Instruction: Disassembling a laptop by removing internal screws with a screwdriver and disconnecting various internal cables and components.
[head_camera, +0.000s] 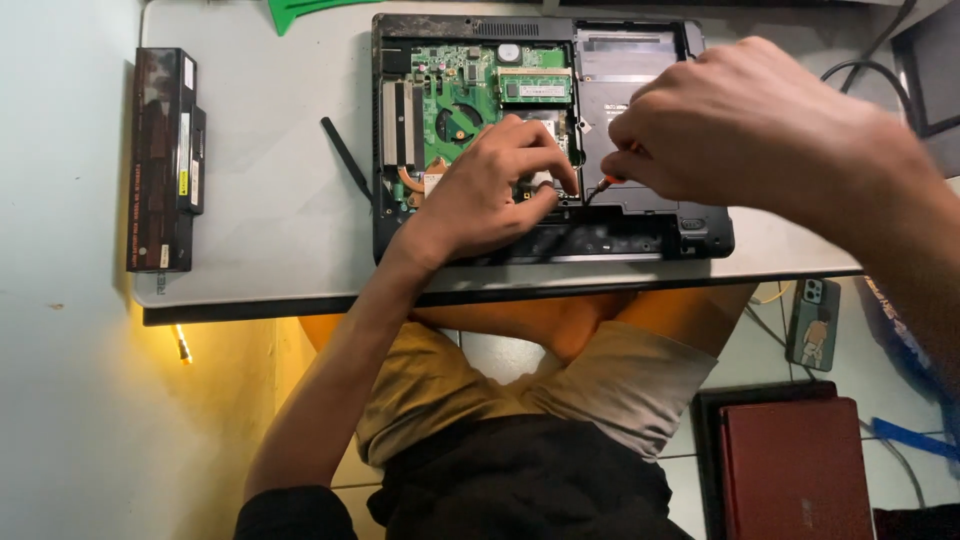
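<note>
An opened black laptop (700, 235) lies bottom-up on the white table (270, 200), its green circuit board (455, 95) and fan exposed. My left hand (490, 185) rests on the board's near edge, fingertips pinching a small part beside the board. My right hand (745, 125) hovers over the laptop's right half, gripping a small screwdriver (603, 184) with an orange collar; its tip points down toward the spot by my left fingertips.
A black laptop battery (165, 160) lies at the table's left edge. A thin black pry tool (345, 158) sits left of the laptop. A green object (300, 10) pokes in at the far edge. On the floor right: a phone (815, 325), a maroon laptop (795, 470), cables.
</note>
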